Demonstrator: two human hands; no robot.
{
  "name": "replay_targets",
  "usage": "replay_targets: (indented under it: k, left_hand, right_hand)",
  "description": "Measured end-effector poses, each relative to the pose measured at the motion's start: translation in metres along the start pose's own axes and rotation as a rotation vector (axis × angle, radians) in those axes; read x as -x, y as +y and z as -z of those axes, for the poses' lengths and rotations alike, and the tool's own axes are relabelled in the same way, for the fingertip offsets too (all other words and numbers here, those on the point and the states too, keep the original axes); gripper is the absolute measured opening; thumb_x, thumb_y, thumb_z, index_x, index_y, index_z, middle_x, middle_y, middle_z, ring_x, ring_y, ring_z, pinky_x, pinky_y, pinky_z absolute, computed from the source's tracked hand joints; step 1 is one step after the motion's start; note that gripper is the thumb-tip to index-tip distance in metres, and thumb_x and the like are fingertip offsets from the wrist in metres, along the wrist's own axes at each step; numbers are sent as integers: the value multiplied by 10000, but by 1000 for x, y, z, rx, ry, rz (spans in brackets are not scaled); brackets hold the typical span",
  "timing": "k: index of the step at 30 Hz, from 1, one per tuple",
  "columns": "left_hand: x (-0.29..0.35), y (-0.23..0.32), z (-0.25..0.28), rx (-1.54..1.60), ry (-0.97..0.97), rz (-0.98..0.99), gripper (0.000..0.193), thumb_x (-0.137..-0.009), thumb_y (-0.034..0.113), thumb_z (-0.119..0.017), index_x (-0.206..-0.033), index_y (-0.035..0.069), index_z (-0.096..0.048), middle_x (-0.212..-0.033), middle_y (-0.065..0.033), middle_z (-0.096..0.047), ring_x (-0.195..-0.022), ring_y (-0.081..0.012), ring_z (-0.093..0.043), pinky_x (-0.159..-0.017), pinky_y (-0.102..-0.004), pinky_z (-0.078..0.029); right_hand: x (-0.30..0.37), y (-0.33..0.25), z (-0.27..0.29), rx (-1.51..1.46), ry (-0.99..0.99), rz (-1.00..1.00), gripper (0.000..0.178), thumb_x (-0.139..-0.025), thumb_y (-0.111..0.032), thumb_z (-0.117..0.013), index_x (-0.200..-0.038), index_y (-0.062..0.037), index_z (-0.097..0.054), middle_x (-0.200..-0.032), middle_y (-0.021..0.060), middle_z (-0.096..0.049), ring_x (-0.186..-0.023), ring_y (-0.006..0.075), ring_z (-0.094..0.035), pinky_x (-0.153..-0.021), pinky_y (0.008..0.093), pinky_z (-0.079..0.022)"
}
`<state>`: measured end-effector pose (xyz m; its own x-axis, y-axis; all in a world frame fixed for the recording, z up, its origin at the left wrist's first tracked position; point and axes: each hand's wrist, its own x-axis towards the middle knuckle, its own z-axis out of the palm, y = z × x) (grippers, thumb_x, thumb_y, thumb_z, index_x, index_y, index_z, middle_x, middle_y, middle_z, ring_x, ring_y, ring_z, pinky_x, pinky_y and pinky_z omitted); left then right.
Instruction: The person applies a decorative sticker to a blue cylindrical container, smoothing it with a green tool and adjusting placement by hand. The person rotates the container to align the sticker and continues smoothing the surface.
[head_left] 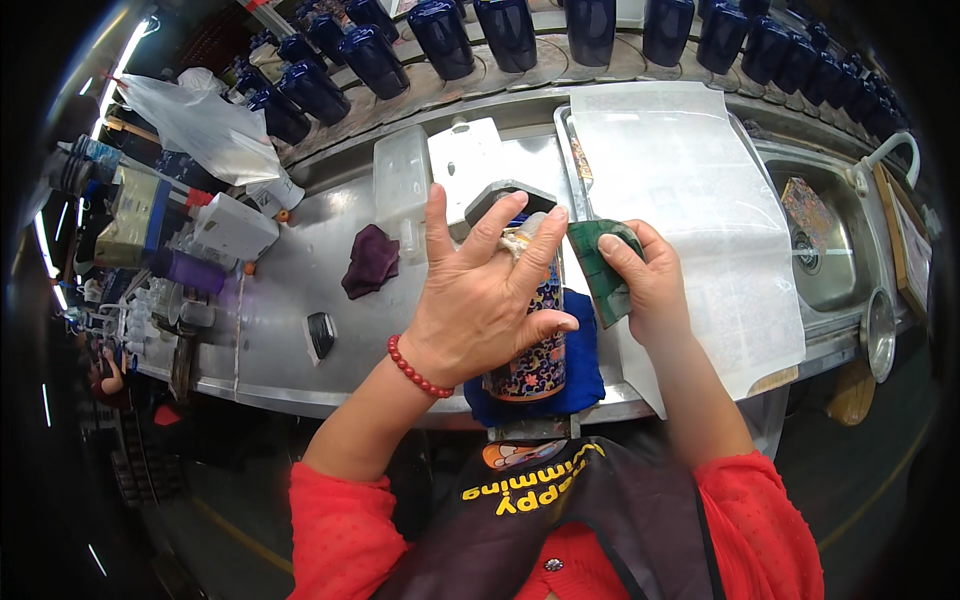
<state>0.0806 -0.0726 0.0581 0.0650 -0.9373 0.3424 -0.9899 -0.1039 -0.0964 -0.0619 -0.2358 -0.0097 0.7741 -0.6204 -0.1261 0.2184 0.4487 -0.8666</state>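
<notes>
A cylindrical bottle (528,372) with a colourful floral pattern on dark blue lies on a folded blue cloth (585,350) at the near edge of the metal worktop. Over it my left hand (485,285) is spread, fingers apart, hiding much of its side; whether the palm touches it I cannot tell. A small whitish bit (518,242) shows between its fingers, too hidden to name. To the right, my right hand (650,280) pinches a flat green piece (598,268) with darker lines, thumb on top. A grey angular block (508,197) sits just beyond the bottle.
White sheets (690,240) cover the worktop on the right, beside a metal sink (830,240). A purple cloth (371,262), a small black item (321,335) and a clear plastic box (402,180) lie to the left. Dark blue vessels (440,40) line a conveyor at the back.
</notes>
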Motion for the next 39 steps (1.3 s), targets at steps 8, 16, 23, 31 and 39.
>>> replay_targets:
  k: [8,16,23,31,39]
  left_hand:
    - [23,-23,-3,106,125,104,713,-1017,665,-389,-1444,136,-605,-797,-76,-730,-1420,-283,-455,-1226,-651,53]
    - [30,-28,-13,168,172,161,666,-1033,634,-410,-1399,127,-638,-1103,-124,-754,-1374,-334,-487,-1217,-655,-13]
    - [35,-30,-18,243,180,187,678,-1030,623,-442,-1388,79,-633,-1171,-114,-738,-1360,-350,-492,-1206,-670,-75]
    - [36,-31,-21,317,187,194,698,-1026,610,-470,-1369,24,-629,-1209,-109,-724,-1358,-358,-487,-1210,-657,-114]
    - [36,-30,-20,344,188,193,700,-1032,612,-458,-1363,21,-634,-1244,-124,-707,-1348,-362,-496,-1211,-653,-127]
  right_hand:
    - [-7,-22,-5,271,-108,98,196,-966,-183,-731,-1064,-30,-658,-874,15,-686,-743,67,-635,-654,220,-529]
    - [-66,-46,-30,899,-338,580,179,-916,-141,-748,-1027,-4,-720,-865,38,-690,-797,90,-620,-695,260,-504]
    - [-78,-53,-30,657,-537,358,216,-914,-197,-775,-1003,-6,-725,-862,32,-675,-822,115,-622,-733,282,-511]
    - [-110,-58,-32,840,-745,276,370,-881,-274,-772,-1106,14,-713,-962,140,-739,-900,206,-686,-833,344,-547]
    - [-119,-65,-36,878,-705,250,380,-890,-268,-765,-1127,22,-705,-966,125,-733,-884,187,-668,-815,327,-536]
